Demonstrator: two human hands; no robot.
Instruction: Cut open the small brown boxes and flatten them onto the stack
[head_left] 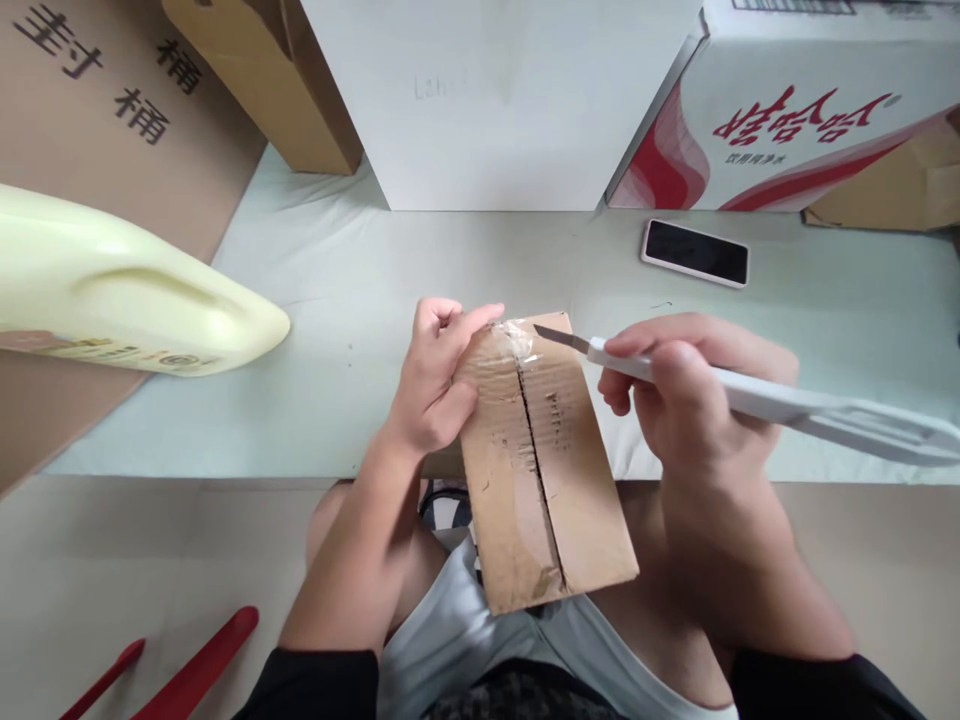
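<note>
A small cardboard box (585,490) tilts over the table's front edge, above my lap. Down its top runs a dark seam, and crumpled clear tape (517,338) clings to the far end. My left hand (442,385) grips the box's left side, index finger stretched along the far edge by the tape. In my right hand (690,390), a utility knife (780,398) with a white handle points left. Its bare grey blade (559,337) is over the box's far right corner; whether it touches the cardboard I cannot tell.
On the pale table cover (322,400), a phone (696,252) lies at the back right. Behind stand a white box (502,110) and a red-and-white carton (795,120). A pale yellow bottle (135,285) juts in from the left. Red strips (202,665) show at lower left.
</note>
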